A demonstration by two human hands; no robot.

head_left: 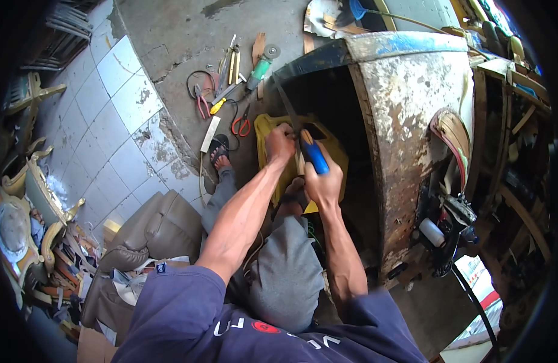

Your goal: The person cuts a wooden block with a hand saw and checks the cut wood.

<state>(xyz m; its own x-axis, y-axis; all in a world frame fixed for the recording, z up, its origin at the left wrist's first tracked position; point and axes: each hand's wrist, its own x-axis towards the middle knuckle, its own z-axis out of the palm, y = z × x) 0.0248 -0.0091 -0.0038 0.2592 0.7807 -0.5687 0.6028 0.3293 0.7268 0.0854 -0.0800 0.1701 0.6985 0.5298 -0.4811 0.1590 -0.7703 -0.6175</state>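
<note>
My right hand (324, 180) is closed around the blue-and-tan handle of a handsaw (315, 154), whose long blade points up and away from me. My left hand (281, 145) is closed on a light wooden piece (299, 164) beside the saw, just above a yellow plastic container (267, 125). The lower end of the piece is near my foot, partly hidden by my hands. A green angle grinder (262, 66), red pliers (202, 104), a yellow-handled screwdriver (217, 107) and orange-handled scissors (243, 125) lie on the concrete floor ahead.
A weathered workbench (406, 78) with a dark hollow stands close on my right, with a clamped tool (448, 230) on its side. A grey padded seat piece (140, 230) lies at my left, near carved chair frames (34, 187) and scraps. Wooden frames (521, 218) crowd the far right.
</note>
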